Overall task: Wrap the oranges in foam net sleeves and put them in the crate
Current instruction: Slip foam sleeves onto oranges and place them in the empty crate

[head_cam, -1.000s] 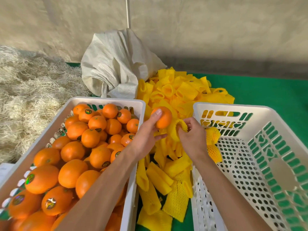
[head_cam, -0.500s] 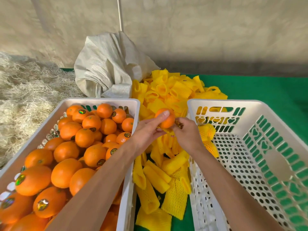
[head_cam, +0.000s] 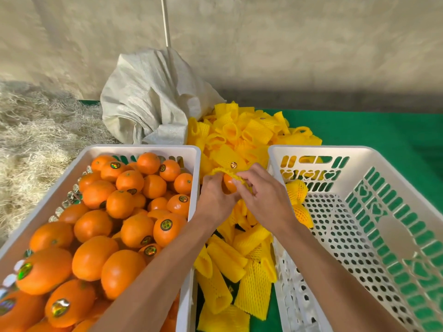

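Note:
Between the two crates my left hand (head_cam: pixel 214 198) grips an orange (head_cam: pixel 228 183), mostly hidden by fingers. A yellow foam net sleeve (head_cam: pixel 231 174) is stretched over the orange's top, and my right hand (head_cam: pixel 260 195) pinches its edge. The left white crate (head_cam: pixel 143 149) is heaped with several bare, stickered oranges (head_cam: pixel 134 228). The right white crate (head_cam: pixel 309 150) holds two sleeved oranges (head_cam: pixel 297 191) in its near-left corner. Loose yellow sleeves (head_cam: pixel 239 135) are piled between and behind the crates.
A crumpled white sack (head_cam: pixel 148 101) stands behind the left crate, against a pale wall. Pale straw-like packing fibre (head_cam: pixel 36 130) fills the far left. Green cloth (head_cam: pixel 383 130) covers the table at right. More flat sleeves (head_cam: pixel 230 271) lie in the gap near me.
The orange went from held up bare at my left fingertips to lower between both hands. The yellow sleeve now covers its top. My right hand has closed in onto the sleeve.

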The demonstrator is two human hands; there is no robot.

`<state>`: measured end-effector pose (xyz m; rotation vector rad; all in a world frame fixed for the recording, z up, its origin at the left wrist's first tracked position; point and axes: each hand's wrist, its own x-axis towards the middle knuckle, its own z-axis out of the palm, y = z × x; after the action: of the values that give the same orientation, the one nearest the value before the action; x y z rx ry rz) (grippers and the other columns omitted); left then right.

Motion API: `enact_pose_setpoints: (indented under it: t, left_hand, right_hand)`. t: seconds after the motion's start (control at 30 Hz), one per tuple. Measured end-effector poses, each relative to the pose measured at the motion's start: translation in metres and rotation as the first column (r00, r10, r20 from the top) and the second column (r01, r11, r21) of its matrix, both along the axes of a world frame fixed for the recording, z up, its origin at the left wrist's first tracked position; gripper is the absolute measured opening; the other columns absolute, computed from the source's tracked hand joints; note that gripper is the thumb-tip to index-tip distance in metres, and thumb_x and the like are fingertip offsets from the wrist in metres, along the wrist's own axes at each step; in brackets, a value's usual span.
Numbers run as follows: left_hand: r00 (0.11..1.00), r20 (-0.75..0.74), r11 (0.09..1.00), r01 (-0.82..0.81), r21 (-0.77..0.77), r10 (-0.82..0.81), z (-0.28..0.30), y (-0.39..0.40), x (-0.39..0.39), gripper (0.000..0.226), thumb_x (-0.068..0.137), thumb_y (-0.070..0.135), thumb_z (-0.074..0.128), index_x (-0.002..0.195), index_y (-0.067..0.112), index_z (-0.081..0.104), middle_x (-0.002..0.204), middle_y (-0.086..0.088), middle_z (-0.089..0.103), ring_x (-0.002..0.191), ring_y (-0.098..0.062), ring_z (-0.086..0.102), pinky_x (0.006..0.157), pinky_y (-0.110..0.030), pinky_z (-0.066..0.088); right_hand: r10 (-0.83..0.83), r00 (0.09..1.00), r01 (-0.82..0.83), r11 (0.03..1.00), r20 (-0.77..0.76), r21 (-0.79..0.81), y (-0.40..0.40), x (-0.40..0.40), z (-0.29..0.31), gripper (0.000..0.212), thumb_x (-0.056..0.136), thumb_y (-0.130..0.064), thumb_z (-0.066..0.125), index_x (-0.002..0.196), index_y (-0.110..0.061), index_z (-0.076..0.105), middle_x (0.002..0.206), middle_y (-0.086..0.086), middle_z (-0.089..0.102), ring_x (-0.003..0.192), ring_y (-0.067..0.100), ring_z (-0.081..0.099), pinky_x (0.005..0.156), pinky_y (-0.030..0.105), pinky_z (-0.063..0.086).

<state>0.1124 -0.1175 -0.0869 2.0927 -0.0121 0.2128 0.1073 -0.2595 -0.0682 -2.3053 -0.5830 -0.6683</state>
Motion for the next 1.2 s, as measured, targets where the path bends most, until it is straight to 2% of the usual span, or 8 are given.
enact_pose_setpoints:
  t: [0.2, 0.47, 0.63, 0.73, 0.8, 0.93, 1.0, 1.2]
  left_hand:
    - [0.997, -0.022, 0.991, -0.078, -0.107, 0.076, 0.004, 0.004, 0.002, 0.032, 0.098, 0.016, 0.067, 0.080, 0.014, 0.040, 0.092, -0.015, 0.044, 0.078, -0.024, 0.042, 0.059, -0.028, 0.030]
    - [0.992, 0.124, 0.975, 0.033, -0.219, -0.006, 0.007, 0.002, -0.007, 0.047, 0.087, 0.005, 0.078, 0.121, 0.011, 0.045, 0.103, 0.003, 0.058, 0.090, 0.002, 0.061, 0.067, -0.014, 0.051]
    - [0.991, 0.102, 0.996, 0.091, -0.013, -0.089, 0.014, 0.001, -0.011, 0.059, 0.091, 0.028, 0.079, 0.131, 0.019, 0.037, 0.127, 0.006, 0.055, 0.109, -0.004, 0.059, 0.078, -0.014, 0.050]
    - [0.981, 0.192, 0.831, -0.130, 0.541, 0.028, 0.023, 0.014, -0.008, 0.041, 0.099, 0.037, 0.063, 0.128, 0.012, 0.048, 0.132, -0.007, 0.056, 0.124, -0.029, 0.053, 0.103, -0.042, 0.040]
    - [0.980, 0.009, 0.689, -0.146, 0.710, 0.198, 0.030, 0.032, -0.006, 0.037, 0.101, 0.032, 0.054, 0.133, 0.014, 0.048, 0.134, -0.013, 0.054, 0.129, -0.037, 0.046, 0.107, -0.050, 0.034]
    - [0.865, -0.487, 0.857, 0.159, 0.490, 0.118, 0.061, 0.072, -0.013, 0.028, 0.105, 0.033, 0.049, 0.124, 0.013, 0.051, 0.107, -0.011, 0.064, 0.094, -0.028, 0.063, 0.076, -0.033, 0.050]
    - [0.815, -0.568, 0.829, 0.238, 0.506, 0.112, 0.077, 0.088, -0.019, 0.029, 0.108, 0.034, 0.043, 0.096, 0.012, 0.059, 0.077, -0.003, 0.058, 0.066, -0.016, 0.055, 0.061, -0.028, 0.043]
    - [0.705, -0.688, 0.731, 0.377, 0.569, 0.172, 0.107, 0.081, -0.038, 0.025, 0.103, 0.027, 0.059, 0.087, 0.012, 0.048, 0.082, -0.007, 0.040, 0.066, -0.016, 0.039, 0.036, -0.010, 0.038]
  right_hand:
    - [0.083, 0.988, -0.042, 0.958, -0.131, 0.285, 0.006, 0.001, 0.001, 0.024, 0.104, -0.037, 0.056, 0.108, -0.020, 0.073, 0.101, -0.006, 0.056, 0.095, 0.012, 0.062, 0.073, 0.028, 0.052]
    - [0.163, 0.845, 0.175, 0.816, -0.510, 0.551, 0.002, 0.010, -0.001, 0.060, 0.088, -0.076, 0.053, 0.122, -0.027, 0.058, 0.112, -0.012, 0.069, 0.099, 0.006, 0.071, 0.084, 0.036, 0.061]
    - [-0.036, 0.956, 0.178, 0.859, -0.291, 0.480, -0.006, 0.012, 0.010, 0.065, 0.081, -0.066, 0.074, 0.133, -0.033, 0.054, 0.127, -0.015, 0.061, 0.118, 0.002, 0.059, 0.093, 0.021, 0.052]
    - [-0.467, 0.882, 0.468, 0.854, -0.063, 0.226, -0.038, 0.025, 0.015, 0.076, 0.081, -0.064, 0.073, 0.144, -0.034, 0.043, 0.133, -0.001, 0.045, 0.121, 0.013, 0.048, 0.086, 0.023, 0.046]
    - [-0.600, 0.790, 0.612, 0.785, -0.121, 0.100, -0.061, 0.034, 0.009, 0.080, 0.082, -0.054, 0.076, 0.147, -0.023, 0.040, 0.137, 0.010, 0.043, 0.126, 0.028, 0.044, 0.095, 0.040, 0.045]
    - [-0.606, 0.717, 0.631, 0.775, -0.344, -0.050, -0.082, 0.035, -0.023, 0.078, 0.087, -0.034, 0.078, 0.148, -0.004, 0.039, 0.143, 0.021, 0.042, 0.135, 0.039, 0.034, 0.112, 0.046, 0.030]
    - [-0.536, 0.758, 0.578, 0.816, -0.372, 0.000, -0.081, 0.034, -0.031, 0.064, 0.093, -0.022, 0.072, 0.147, -0.002, 0.042, 0.143, 0.021, 0.044, 0.134, 0.039, 0.038, 0.110, 0.046, 0.034]
    - [-0.426, 0.892, 0.446, 0.882, -0.150, 0.152, -0.067, 0.038, -0.010, 0.029, 0.105, -0.009, 0.048, 0.130, -0.002, 0.060, 0.129, 0.018, 0.057, 0.111, 0.034, 0.060, 0.094, 0.046, 0.050]
